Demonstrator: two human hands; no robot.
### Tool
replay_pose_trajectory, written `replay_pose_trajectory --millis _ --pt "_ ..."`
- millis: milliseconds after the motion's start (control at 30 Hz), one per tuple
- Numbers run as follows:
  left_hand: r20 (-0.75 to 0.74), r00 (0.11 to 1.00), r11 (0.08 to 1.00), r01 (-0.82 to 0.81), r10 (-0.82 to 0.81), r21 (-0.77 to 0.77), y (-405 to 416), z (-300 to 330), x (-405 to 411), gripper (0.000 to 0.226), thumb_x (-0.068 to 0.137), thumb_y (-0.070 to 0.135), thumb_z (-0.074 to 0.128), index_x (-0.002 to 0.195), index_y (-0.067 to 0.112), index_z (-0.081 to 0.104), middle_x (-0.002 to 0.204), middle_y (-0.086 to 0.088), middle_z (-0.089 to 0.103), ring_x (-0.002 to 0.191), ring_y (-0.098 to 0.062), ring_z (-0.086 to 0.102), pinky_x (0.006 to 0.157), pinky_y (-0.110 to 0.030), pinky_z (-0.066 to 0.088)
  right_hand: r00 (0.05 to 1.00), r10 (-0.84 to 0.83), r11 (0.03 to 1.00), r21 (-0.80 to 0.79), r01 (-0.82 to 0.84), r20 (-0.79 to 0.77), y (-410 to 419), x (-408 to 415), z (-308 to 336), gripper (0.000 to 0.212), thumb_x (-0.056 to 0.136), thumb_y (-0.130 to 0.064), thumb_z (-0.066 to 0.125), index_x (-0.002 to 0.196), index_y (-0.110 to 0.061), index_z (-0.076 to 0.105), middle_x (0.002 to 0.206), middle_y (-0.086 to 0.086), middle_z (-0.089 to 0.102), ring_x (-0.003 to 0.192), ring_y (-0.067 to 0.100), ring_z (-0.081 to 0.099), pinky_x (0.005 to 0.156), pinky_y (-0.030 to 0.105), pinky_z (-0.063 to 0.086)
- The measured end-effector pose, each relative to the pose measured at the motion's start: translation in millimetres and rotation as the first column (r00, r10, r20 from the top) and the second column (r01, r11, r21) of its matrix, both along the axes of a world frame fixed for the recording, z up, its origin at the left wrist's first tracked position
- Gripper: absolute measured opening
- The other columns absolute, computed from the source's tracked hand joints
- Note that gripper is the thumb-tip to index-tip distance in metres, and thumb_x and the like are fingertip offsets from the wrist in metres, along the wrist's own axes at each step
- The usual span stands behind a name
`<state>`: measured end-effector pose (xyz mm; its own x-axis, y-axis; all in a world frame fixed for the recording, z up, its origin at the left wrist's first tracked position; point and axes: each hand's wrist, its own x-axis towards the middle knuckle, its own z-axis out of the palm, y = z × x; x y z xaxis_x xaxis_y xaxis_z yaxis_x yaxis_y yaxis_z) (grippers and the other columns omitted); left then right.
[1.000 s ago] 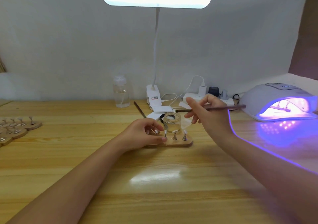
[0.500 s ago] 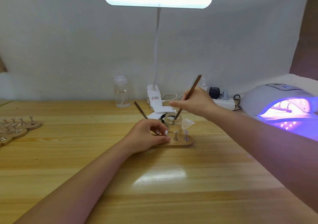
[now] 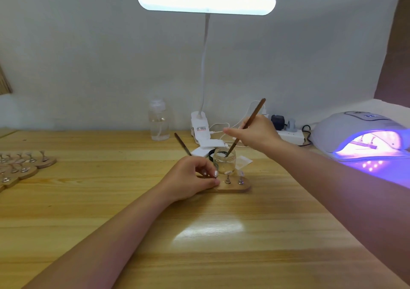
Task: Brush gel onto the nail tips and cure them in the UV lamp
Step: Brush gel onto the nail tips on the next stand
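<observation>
My right hand (image 3: 257, 136) pinched the brush (image 3: 245, 127), tilted tip-down into the jar (image 3: 224, 161) just behind the nail tips (image 3: 228, 173), whose stand (image 3: 233, 187) my left hand (image 3: 190, 179) gripped.

a: where's the brush (image 3: 246, 127)?
b: thin, brown-handled, tilted, its lower end inside the small clear glass jar (image 3: 224, 160), handle leaning up to the right.
a: and the nail tips (image 3: 228, 173)?
b: small and pale, upright on metal pegs along a rounded wooden holder (image 3: 235, 187) just in front of the jar.
a: the uv lamp (image 3: 363, 133)?
b: white dome at the far right, lit violet inside, with another holder in its opening.
</observation>
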<state>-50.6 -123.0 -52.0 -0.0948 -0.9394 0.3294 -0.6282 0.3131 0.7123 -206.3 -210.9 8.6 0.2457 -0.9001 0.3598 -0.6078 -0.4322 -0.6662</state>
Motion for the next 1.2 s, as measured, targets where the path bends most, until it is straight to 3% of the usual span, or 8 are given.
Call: replay_pose_trajectory --millis 267,500,600,700,800,967,1100,1200 --pt "0.000 1.000 0.999 -0.019 0.019 -0.027 2.9 0.2 -3.1 0.024 0.072 0.013 0.075 0.063 0.028 0.058 0.070 0.012 0.059 0.069 0.004 0.054 0.066 -0.006 0.041 0.981 -0.082 0.989 0.138 0.058 0.175 -8.4 -16.0 -3.5 0.039 0.081 -0.039 0.067 0.056 -0.016 0.048 0.050 -0.003 0.051 0.045 0.007 0.044 0.047 0.021 0.030" --pt "0.072 0.997 0.998 -0.026 0.030 -0.051 4.5 0.7 -3.9 0.021 0.074 0.016 0.074 0.065 0.028 0.059 0.074 0.014 0.062 0.078 0.000 0.055 0.071 -0.015 0.041 0.958 -0.136 0.984 0.150 0.100 0.254 -10.5 -32.6 0.2 0.036 0.086 -0.036 0.061 0.059 -0.012 0.052 0.043 -0.003 0.053 0.030 0.005 0.046 0.038 0.015 0.036" --pt "0.059 0.998 0.996 -0.023 0.028 -0.088 5.4 -1.8 -4.3 0.017 0.074 0.014 0.073 0.067 0.025 0.063 0.079 0.009 0.067 0.084 -0.006 0.059 0.076 -0.020 0.045 0.929 -0.096 0.994 0.084 0.071 0.356 -0.8 -37.4 -0.4 0.040 0.087 -0.039 0.059 0.058 -0.014 0.049 0.037 -0.004 0.055 0.030 0.004 0.049 0.040 0.016 0.040" --pt "-0.011 0.999 0.988 -0.047 0.046 -0.145 7.3 -2.4 -5.0 0.018 0.073 0.012 0.074 0.067 0.026 0.065 0.075 0.011 0.068 0.079 0.000 0.060 0.070 -0.013 0.042 0.876 0.049 0.998 -0.048 -0.030 0.479 21.1 -37.8 -9.4 0.040 0.087 -0.043 0.056 0.061 -0.015 0.048 0.045 0.001 0.061 0.035 0.011 0.056 0.039 0.012 0.040" --pt "-0.107 0.993 0.981 -0.063 0.044 -0.181 9.9 -1.5 -6.7 0.018 0.073 0.010 0.074 0.067 0.024 0.066 0.069 0.013 0.066 0.072 0.002 0.060 0.067 -0.023 0.044 0.806 0.214 0.971 -0.214 -0.111 0.552 47.0 -33.4 -30.5 0.033 0.082 -0.046 0.052 0.066 -0.018 0.051 0.052 0.002 0.064 0.042 0.011 0.060 0.044 0.012 0.043" --pt "-0.185 0.982 0.979 -0.076 0.041 -0.191 13.0 -1.9 -9.7 0.017 0.072 0.012 0.075 0.070 0.028 0.069 0.074 0.014 0.069 0.080 -0.001 0.064 0.077 -0.034 0.048 0.856 0.321 0.910 -0.382 -0.161 0.406 71.6 -30.8 -58.5 0.021 0.085 -0.047 0.047 0.076 -0.034 0.060 0.069 -0.018 0.066 0.068 0.002 0.065 0.063 0.017 0.051" --pt "-0.185 0.983 0.970 -0.063 0.020 -0.233 12.8 -3.6 -8.6 0.011 0.073 0.009 0.074 0.077 0.018 0.073 0.079 0.006 0.071 0.082 -0.008 0.065 0.078 -0.038 0.051 0.821 0.353 0.898 -0.409 -0.162 0.448 72.7 -29.4 -61.3 0.027 0.090 -0.032 0.048 0.067 -0.028 0.062 0.058 -0.012 0.064 0.058 0.001 0.063 0.057 0.014 0.049" --pt "-0.164 0.986 0.962 -0.049 0.005 -0.268 12.0 -4.4 -9.7 0.015 0.072 0.005 0.074 0.078 0.018 0.074 0.074 0.011 0.068 0.075 -0.003 0.062 0.073 -0.032 0.050 0.858 0.370 0.872 -0.452 -0.189 0.355 72.7 -27.4 -63.2 0.025 0.089 -0.036 0.049 0.072 -0.025 0.064 0.067 -0.012 0.065 0.062 0.007 0.064 0.060 0.019 0.051"
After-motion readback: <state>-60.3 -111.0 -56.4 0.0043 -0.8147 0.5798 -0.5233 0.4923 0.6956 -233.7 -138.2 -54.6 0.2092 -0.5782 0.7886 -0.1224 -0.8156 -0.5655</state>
